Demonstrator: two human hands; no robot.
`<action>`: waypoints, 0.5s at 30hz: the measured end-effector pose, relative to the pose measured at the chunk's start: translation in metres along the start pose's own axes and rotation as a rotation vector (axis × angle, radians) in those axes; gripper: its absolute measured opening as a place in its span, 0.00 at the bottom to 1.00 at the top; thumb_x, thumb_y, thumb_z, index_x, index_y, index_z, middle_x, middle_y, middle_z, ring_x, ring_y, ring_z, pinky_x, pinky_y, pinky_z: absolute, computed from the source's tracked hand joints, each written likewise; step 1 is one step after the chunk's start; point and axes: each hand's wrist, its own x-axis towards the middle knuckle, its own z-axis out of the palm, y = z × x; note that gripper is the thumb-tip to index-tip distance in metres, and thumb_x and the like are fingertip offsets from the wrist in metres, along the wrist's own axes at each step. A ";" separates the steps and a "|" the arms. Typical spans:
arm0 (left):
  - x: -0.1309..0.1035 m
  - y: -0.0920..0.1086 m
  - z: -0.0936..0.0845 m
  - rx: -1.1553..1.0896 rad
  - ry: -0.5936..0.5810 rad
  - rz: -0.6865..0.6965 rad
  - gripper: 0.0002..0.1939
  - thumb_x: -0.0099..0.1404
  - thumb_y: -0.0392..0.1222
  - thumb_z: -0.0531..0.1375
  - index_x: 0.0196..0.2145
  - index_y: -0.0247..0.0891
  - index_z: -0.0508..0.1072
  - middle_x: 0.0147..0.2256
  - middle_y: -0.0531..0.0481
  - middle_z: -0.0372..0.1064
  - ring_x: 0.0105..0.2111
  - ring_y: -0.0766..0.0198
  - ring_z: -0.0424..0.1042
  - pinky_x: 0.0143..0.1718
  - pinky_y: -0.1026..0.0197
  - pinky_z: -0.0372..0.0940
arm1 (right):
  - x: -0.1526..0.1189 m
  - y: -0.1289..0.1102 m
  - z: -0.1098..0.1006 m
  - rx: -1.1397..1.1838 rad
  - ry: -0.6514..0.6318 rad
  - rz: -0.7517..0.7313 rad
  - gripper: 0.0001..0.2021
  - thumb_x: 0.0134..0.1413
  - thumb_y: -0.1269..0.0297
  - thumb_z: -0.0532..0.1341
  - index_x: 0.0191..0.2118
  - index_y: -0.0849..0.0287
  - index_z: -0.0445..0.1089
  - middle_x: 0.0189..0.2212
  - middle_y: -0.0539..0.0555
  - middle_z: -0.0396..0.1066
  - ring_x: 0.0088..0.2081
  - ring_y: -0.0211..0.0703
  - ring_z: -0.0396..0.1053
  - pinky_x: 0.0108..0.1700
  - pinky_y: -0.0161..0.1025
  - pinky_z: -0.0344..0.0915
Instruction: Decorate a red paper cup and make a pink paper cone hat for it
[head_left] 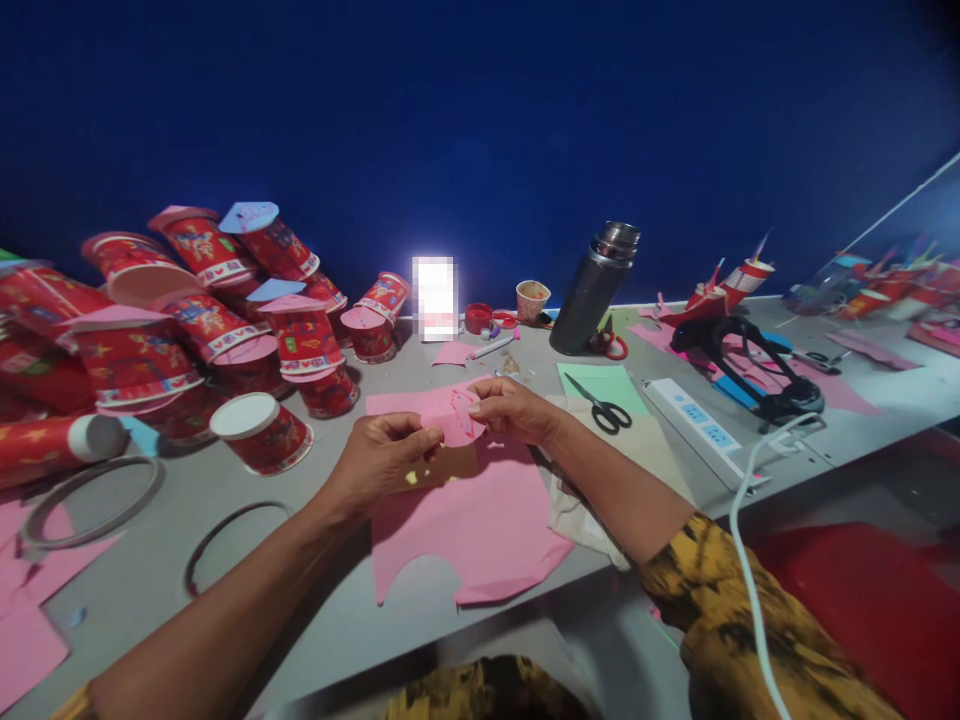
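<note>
Over the middle of the table, my left hand (386, 455) and my right hand (517, 408) pinch a small pink paper piece (459, 420) between them. Red marks run in a curved pattern on this piece, close to my right fingertips; its full outline is partly hidden by my fingers. Beneath my hands lies a brown piece (450, 470) with pale yellow bits on it. Under that spreads a large pink paper sheet (480, 540) with a curved cut-out along its near edge.
Red paper cups (307, 340) with pink and blue paper tops are piled at left. Two rings (240, 515) lie nearer me. Rightward are black scissors (607, 412) on green paper, a dark flask (592, 295), a power strip (697, 425) with a white cable, and a black strapped object (750, 365).
</note>
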 end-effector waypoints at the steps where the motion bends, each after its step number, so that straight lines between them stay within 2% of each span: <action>1: 0.000 0.000 0.000 0.004 -0.004 0.006 0.26 0.43 0.61 0.80 0.20 0.36 0.79 0.20 0.49 0.74 0.21 0.62 0.73 0.22 0.63 0.69 | 0.000 0.000 0.000 0.002 -0.004 0.001 0.21 0.37 0.57 0.81 0.25 0.60 0.70 0.21 0.45 0.67 0.23 0.32 0.64 0.26 0.28 0.61; 10: -0.001 -0.001 -0.002 -0.028 -0.047 0.010 0.24 0.44 0.58 0.81 0.21 0.35 0.81 0.21 0.47 0.75 0.21 0.58 0.75 0.24 0.58 0.73 | -0.001 -0.001 0.001 -0.015 -0.016 0.005 0.21 0.36 0.56 0.81 0.24 0.59 0.69 0.20 0.44 0.67 0.23 0.32 0.63 0.26 0.29 0.62; 15: -0.001 -0.001 -0.003 0.000 -0.044 -0.009 0.24 0.44 0.59 0.81 0.22 0.35 0.81 0.22 0.46 0.76 0.22 0.56 0.77 0.25 0.58 0.72 | -0.001 -0.002 0.000 -0.036 -0.036 -0.003 0.22 0.39 0.55 0.81 0.24 0.59 0.68 0.20 0.44 0.65 0.22 0.32 0.62 0.25 0.29 0.59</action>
